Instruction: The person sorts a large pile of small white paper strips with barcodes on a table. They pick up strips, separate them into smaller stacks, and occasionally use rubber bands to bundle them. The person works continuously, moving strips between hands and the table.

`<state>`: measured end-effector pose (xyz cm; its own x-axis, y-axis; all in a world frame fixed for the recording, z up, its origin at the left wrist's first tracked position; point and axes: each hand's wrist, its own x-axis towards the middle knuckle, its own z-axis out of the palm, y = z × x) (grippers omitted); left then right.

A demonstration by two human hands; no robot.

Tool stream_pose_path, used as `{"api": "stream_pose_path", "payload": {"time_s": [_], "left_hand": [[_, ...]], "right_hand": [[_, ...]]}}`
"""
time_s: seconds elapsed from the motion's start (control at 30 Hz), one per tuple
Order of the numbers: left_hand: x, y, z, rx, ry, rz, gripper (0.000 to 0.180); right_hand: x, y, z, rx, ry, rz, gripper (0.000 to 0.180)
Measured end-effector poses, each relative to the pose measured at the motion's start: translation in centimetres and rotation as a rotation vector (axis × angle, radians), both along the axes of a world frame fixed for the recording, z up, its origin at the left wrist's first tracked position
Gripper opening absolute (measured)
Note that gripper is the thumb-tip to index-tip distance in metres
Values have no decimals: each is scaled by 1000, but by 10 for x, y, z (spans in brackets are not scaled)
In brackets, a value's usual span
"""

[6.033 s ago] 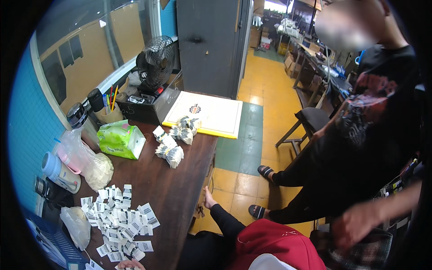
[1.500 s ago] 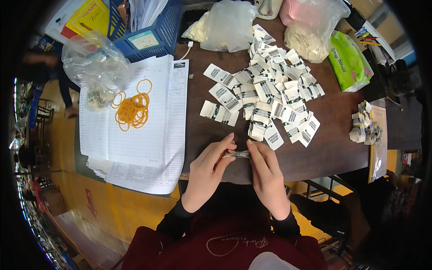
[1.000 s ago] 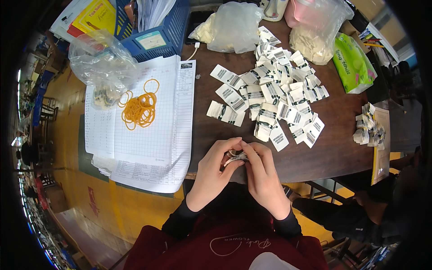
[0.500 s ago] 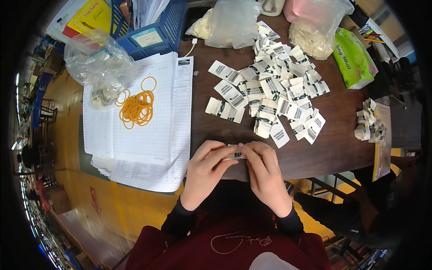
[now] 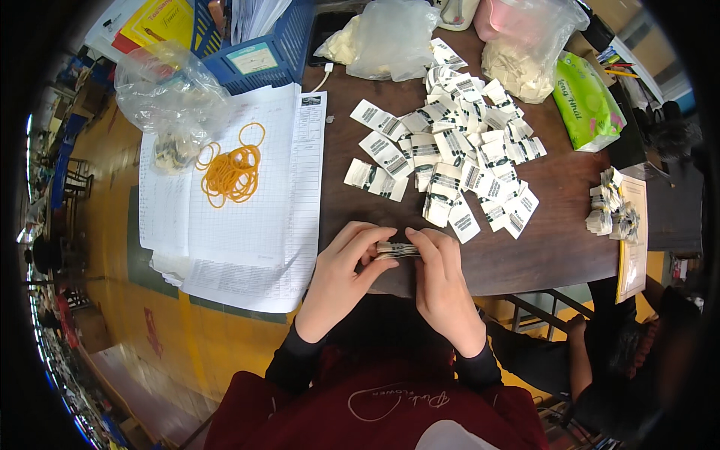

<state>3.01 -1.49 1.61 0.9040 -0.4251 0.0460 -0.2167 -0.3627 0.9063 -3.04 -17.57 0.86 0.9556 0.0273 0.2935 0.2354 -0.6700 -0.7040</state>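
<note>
My left hand (image 5: 346, 279) and my right hand (image 5: 444, 289) meet at the near edge of a dark wooden table (image 5: 551, 240), both pinching a small stack of white printed labels (image 5: 395, 250) held edge-on between the fingertips. Just beyond the hands, a loose spread of several more white labels (image 5: 450, 161) covers the middle of the table. To the left, a pile of orange rubber bands (image 5: 231, 171) lies on a stack of gridded paper sheets (image 5: 247, 225).
A clear plastic bag (image 5: 166, 90) and a blue basket (image 5: 259, 41) sit at the far left. Plastic bags (image 5: 525, 41) and a green tissue pack (image 5: 589, 101) line the far edge. Bundled labels (image 5: 613, 211) rest at right. Another person's feet (image 5: 577, 352) show under the table.
Six seconds ago the view faced across the room; it now looks down at the table. Over the last 1.5 seconds both hands stay together on the label stack, shifting only slightly.
</note>
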Motion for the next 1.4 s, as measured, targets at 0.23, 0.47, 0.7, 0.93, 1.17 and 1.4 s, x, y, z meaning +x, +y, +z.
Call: {"api": "stream_pose_path", "payload": {"time_s": [0.23,0.47,0.7,0.93,1.17,1.4], "left_hand": [[7,8,-7,-3,-141,-66,29],[1,2,-4,-74,-16,17,18],[1,7,-6,13,-159,-4,20],[-5,2,-16,-3,-237,61,10],[-6,5,-19,-83,-146,41,13],[-5,5,-26,-133,-107,64,15]], "right_hand": [[2,-2,-2,91,-29,14,61],[0,0,-4,47,-57,18,54],[0,-1,-6,127,-76,-23,49],[-1,0,-5,119,-67,-66,38],[-2,0,-8,101,-119,-76,34],[-5,1,-14,122,-138,-108,33]]}}
